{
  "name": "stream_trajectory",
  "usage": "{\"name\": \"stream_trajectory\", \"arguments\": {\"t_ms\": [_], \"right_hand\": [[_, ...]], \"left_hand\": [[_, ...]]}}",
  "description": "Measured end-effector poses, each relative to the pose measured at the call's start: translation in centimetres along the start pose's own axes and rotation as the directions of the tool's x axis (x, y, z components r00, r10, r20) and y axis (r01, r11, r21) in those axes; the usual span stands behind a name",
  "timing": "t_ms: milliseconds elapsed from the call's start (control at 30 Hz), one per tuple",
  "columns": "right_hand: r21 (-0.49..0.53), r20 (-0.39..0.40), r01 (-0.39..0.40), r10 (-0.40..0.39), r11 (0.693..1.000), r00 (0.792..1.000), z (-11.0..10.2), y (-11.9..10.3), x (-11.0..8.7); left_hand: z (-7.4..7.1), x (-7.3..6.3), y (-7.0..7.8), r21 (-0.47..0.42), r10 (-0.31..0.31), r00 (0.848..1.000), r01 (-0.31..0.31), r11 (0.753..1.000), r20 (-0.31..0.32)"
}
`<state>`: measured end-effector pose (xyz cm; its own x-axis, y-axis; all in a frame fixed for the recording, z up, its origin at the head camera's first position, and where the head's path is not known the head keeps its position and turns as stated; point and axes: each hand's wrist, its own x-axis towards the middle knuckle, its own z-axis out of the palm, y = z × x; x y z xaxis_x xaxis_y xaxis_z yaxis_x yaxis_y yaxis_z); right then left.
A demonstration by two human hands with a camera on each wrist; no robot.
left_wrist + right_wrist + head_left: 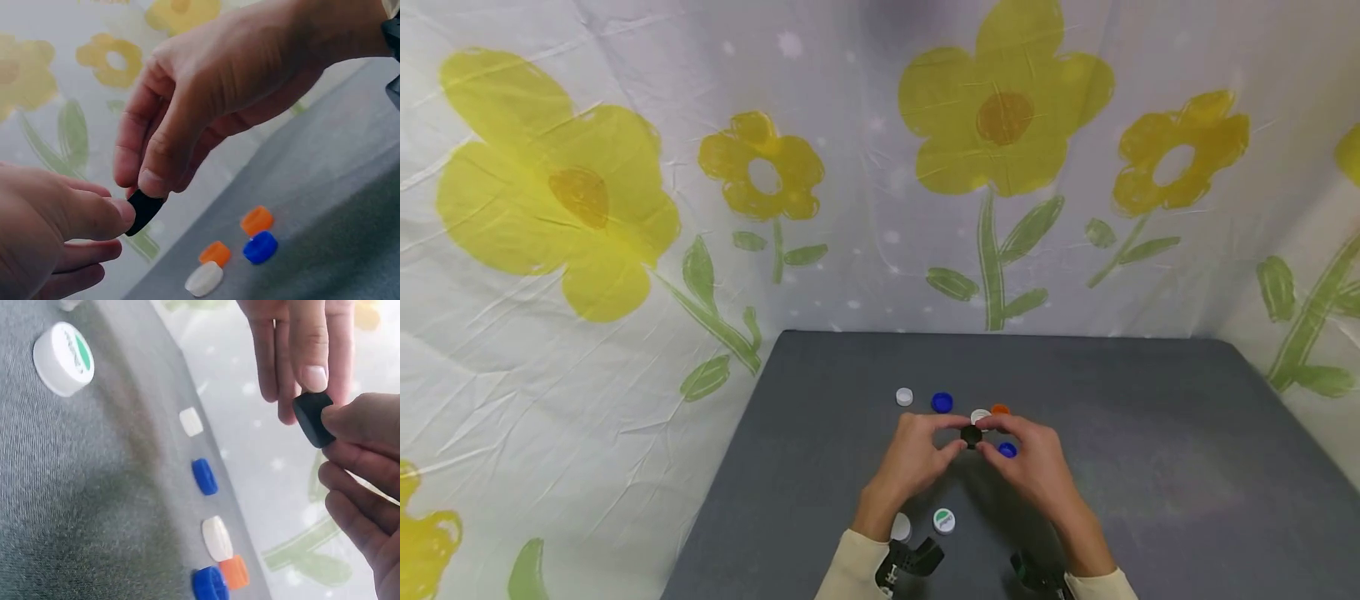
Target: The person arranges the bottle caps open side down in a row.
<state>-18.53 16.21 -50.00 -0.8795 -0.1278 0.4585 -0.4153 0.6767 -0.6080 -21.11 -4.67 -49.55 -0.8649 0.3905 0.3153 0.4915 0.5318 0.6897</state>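
Both hands meet over the table around a small black bottle cap (972, 437). My left hand (912, 457) pinches it from the left between thumb and fingertips. From the other side my right hand (1032, 460) pinches the same cap. The left wrist view shows the black cap (145, 211) tilted, held above the tabletop by both hands. In the right wrist view, each thumb presses on the cap (314, 419). Just behind the hands lie a white cap (979, 415) and an orange cap (1000, 409); a blue cap (1007, 450) is beside the right fingers.
Farther back on the dark grey table (1150, 417) are a white cap (904, 397) and a blue cap (942, 403). Near my left wrist stand a white cap with green print (943, 522) and another white cap (901, 527). A flowered cloth (865, 167) hangs behind.
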Motion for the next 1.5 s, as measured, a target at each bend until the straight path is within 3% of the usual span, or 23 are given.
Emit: {"name": "stream_trajectory", "arguments": {"t_ms": [300, 600, 867, 1033, 1200, 1333, 1500], "right_hand": [[0.05, -0.03, -0.004, 0.005, 0.999, 1.0, -0.7, -1.2, -1.3], [0.064, -0.021, -0.009, 0.01, 0.998, 1.0, -0.5, -0.9, -2.4], [0.115, -0.043, -0.036, 0.041, 0.993, 0.998, -0.5, -0.5, -2.8], [0.189, -0.012, -0.102, 0.106, 0.977, 0.994, -0.6, -0.5, -2.9], [0.255, 0.053, -0.223, 0.216, 0.941, 0.975, -0.8, -0.8, -2.9], [0.28, 0.056, -0.256, 0.25, 0.925, 0.967, -0.7, -1.0, -3.0], [0.322, -0.015, -0.182, 0.197, 0.929, 0.98, -0.7, -1.0, -3.0]], "left_hand": [[-1.0, -1.0, 1.0, -0.049, 0.065, 0.998, -0.064, 0.997, 0.006], [-0.5, -1.8, 0.9, -0.042, 0.092, 0.996, -0.091, 0.995, 0.021], [0.0, -2.3, 0.9, -0.06, 0.16, 0.986, -0.162, 0.985, -0.048], [0.5, -2.6, 0.8, -0.076, 0.197, 0.977, -0.204, 0.976, -0.087], [1.0, -2.6, 0.4, -0.07, 0.243, 0.96, -0.254, 0.965, -0.142], [1.1, -2.8, 0.5, -0.084, 0.22, 0.963, -0.235, 0.968, -0.159], [1.2, -2.8, 0.8, -0.133, 0.131, 0.974, -0.157, 0.979, -0.185]]}}
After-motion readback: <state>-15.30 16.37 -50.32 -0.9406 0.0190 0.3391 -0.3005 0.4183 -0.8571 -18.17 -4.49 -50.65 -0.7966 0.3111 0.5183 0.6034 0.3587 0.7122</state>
